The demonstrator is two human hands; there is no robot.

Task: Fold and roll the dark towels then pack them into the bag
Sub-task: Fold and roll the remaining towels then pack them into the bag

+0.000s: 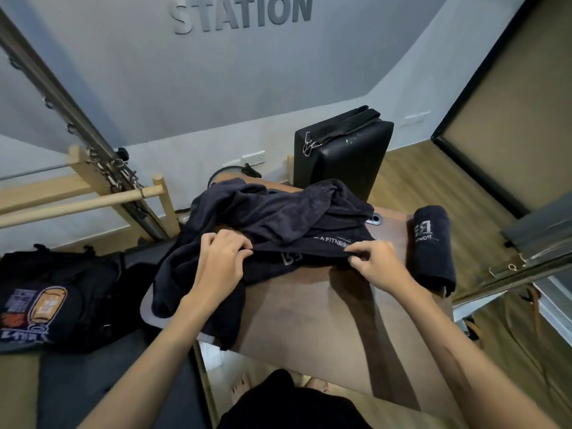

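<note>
A heap of dark towels [272,218] lies crumpled on the brown table [312,320], its left part hanging over the table's edge. My left hand [221,258] pinches the near edge of the top towel on the left. My right hand [376,263] pinches the same edge on the right, beside white printed lettering. One rolled dark towel [433,246] rests at the table's right edge. A black bag [52,300] with a coloured print sits on the dark mat to the left.
A black padded box [340,153] with a strap stands behind the table. Wooden bars and a metal frame [93,193] rise at the left. Wood floor and a dark-framed panel [501,125] lie to the right. My bare feet [244,388] show below the table.
</note>
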